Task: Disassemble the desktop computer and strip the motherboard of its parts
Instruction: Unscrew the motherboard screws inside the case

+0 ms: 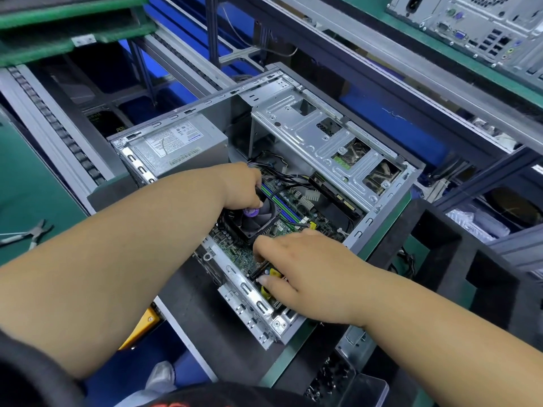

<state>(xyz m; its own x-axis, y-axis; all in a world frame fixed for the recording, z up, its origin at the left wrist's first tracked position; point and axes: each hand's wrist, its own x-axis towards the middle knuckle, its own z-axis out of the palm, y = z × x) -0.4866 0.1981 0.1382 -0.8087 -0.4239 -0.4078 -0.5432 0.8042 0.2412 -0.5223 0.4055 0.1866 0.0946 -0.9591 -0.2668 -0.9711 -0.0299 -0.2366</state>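
An open grey desktop case lies on its side on a black foam block. Inside is the green motherboard with a black CPU fan and blue and green memory slots. My left hand reaches into the case and grips the far edge of the fan with curled fingers. My right hand lies over the near part of the board, fingers spread and fairly straight, fingertips touching the board beside yellow parts. A silver power supply and a metal drive cage sit at the far side.
Pliers lie on the green mat at the left. A second computer case stands on the shelf at the top right. A conveyor rail runs along the left. Black foam blocks flank the case on the right.
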